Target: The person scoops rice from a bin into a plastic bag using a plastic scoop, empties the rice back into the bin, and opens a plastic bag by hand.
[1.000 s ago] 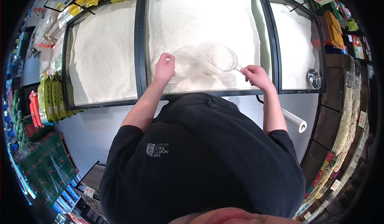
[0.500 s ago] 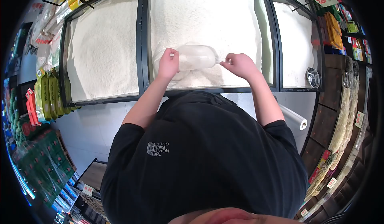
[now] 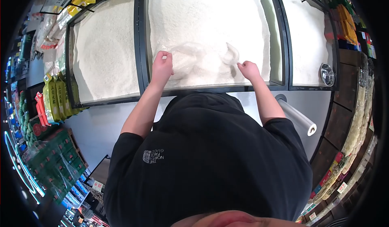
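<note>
My left hand (image 3: 163, 67) is closed in a pinch on the edge of a clear plastic bag (image 3: 185, 56). The bag spreads to the right over white grain that looks like rice (image 3: 206, 14), with some of the grain inside it. My right hand (image 3: 248, 70) is closed around the handle end of a clear scoop (image 3: 231, 54). The scoop's curved rim shows just beyond my fingers, low against the grain and apart from the bag. Its see-through body is hard to make out there.
Black frame bars (image 3: 141, 36) divide the bin into compartments. A shiny metal bowl (image 3: 327, 75) sits in the right compartment. Below the bin's front edge is a plastic roll (image 3: 298, 117). Green packs (image 3: 56, 97) hang at left; a price tag (image 3: 60, 0) stands upper left.
My right hand has drawn the scoop rightward out of the bag, down to the grain. The bag has slackened. My left hand still grips it, slightly further left in view.
</note>
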The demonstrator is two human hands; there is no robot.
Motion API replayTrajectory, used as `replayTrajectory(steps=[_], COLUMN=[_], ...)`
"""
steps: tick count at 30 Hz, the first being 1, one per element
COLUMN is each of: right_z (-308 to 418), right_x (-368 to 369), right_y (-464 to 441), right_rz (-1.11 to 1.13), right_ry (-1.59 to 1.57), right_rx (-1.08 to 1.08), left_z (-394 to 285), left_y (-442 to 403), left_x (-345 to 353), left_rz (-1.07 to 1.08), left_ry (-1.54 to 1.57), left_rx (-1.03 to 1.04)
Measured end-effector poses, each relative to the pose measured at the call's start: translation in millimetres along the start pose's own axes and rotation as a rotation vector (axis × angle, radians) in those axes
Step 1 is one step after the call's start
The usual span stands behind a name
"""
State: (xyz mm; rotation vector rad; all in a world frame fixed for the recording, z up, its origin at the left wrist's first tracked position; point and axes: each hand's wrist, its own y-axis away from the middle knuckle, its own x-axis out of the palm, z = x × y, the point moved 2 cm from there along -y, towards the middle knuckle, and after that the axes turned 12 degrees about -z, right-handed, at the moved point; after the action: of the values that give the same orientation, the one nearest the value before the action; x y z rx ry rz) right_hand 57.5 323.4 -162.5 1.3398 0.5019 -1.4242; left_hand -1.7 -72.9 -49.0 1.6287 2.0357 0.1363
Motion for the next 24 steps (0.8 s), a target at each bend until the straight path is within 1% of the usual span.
replayTrajectory(steps=[1,4,7,9,11,14,17,21,24], right_z=[9.6,31.4,33.8,19.8,13.9,-1.3,0.5,1.2,10.6], right_x=[13.0,33.7,43.0,42.4,27.4,12.3,-21.3,-60.1,-84.9], right_y=[-9.3,-39.8,-49.0,-41.1,-20.3,-4.1,13.2,24.5,28.8], right_rz=[-0.044,0.007,0.004,0.046,0.079,0.084,0.065,0.077,0.114], right_ry=[-0.02,-0.122,-0.176,-0.335,-0.509,-0.637,-0.727,-0.779,-0.667], right_rx=[-0.041,-0.044,-0.053,0.031,0.125,0.178,0.229,0.197,0.13], left_z=[-2.9,-3.7,-1.8,-1.9,-1.0,1.6,4.4,1.1,-1.4], left_y=[3.5,7.7,9.1,8.1,8.9,7.5,3.5,-4.3,-7.8], left_x=[-0.3,0.3,-0.9,-0.9,-1.0,-0.6,1.8,4.3,7.9], left_rz=[-0.018,-0.052,-0.061,-0.069,-0.085,-0.091,-0.094,-0.089,-0.092], left_ry=[-0.03,-0.106,-0.119,-0.119,-0.132,-0.12,-0.098,-0.104,-0.078], left_rx=[-0.007,-0.009,-0.007,0.003,0.02,0.044,0.041,0.038,0.021])
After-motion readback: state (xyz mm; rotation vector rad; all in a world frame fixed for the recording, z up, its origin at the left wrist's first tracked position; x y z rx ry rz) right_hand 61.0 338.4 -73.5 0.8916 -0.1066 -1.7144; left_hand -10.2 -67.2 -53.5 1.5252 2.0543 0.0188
